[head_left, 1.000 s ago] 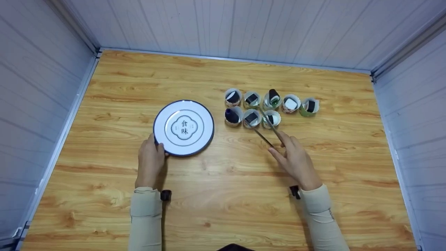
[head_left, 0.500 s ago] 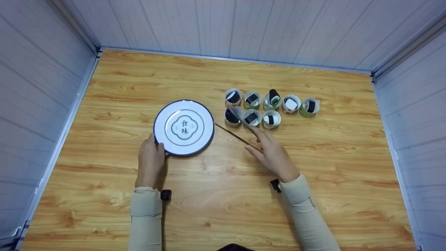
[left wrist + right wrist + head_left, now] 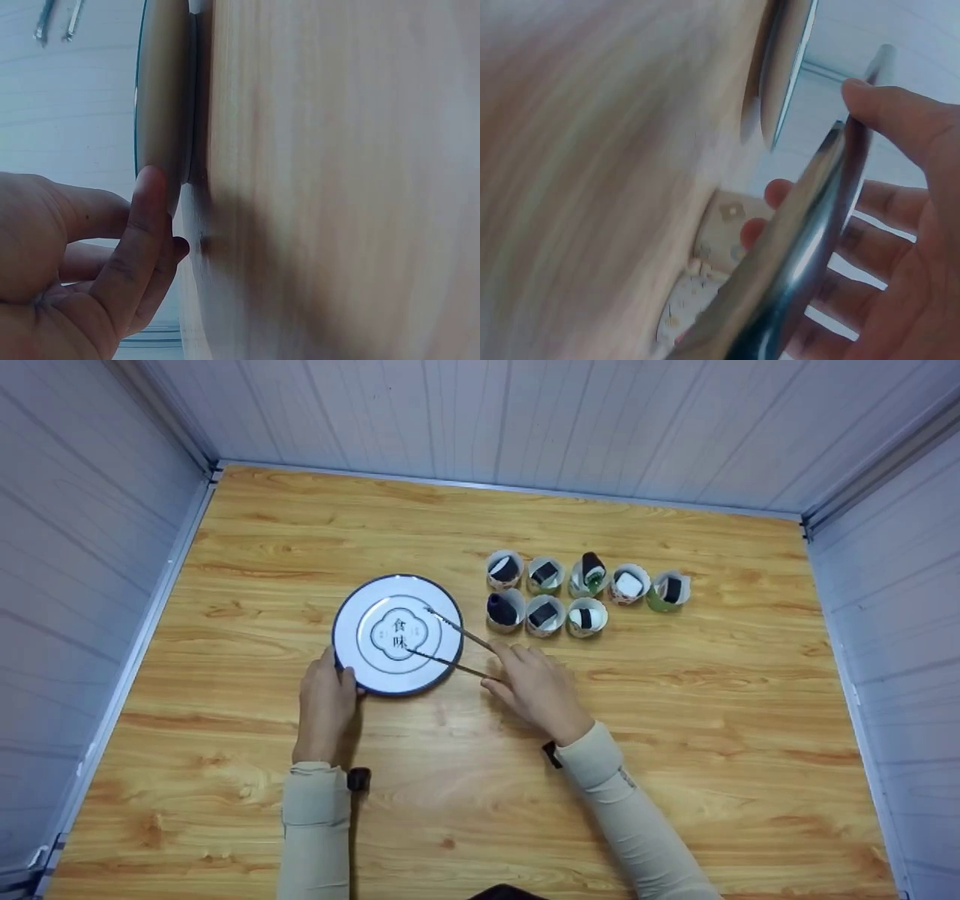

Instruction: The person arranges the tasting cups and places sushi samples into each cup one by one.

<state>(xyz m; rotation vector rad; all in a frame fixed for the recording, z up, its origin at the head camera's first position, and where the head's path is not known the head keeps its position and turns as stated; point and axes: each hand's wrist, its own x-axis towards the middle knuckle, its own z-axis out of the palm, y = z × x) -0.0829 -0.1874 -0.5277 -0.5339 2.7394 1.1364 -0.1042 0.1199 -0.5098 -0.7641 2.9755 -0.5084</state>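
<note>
My left hand (image 3: pixel 326 709) holds the lower left rim of a round white plate (image 3: pixel 352 656), which has a blue edge and dark printed characters. In the left wrist view, fingers bend against the side of the plate (image 3: pixel 161 97). My right hand (image 3: pixel 536 690) grips metal tongs (image 3: pixel 469 637) at the right of the plate. Their two arms stand apart, with the tips over the plate's middle and no food between them. The right wrist view shows the curved end of the tongs (image 3: pixel 787 270) inside the hand.
Right of the plate stand several paper cups in two rows. They hold sushi-like pieces, such as a dark-wrapped cone (image 3: pixel 592 562), a white piece (image 3: pixel 628 583) and a white one with a black band (image 3: pixel 586 619). Pale panels (image 3: pixel 465 420) wall the wooden table (image 3: pixel 480 810).
My right hand has moved left with the tongs, from over the front row of cups to over the plate. The left hand and the plate have stayed put.
</note>
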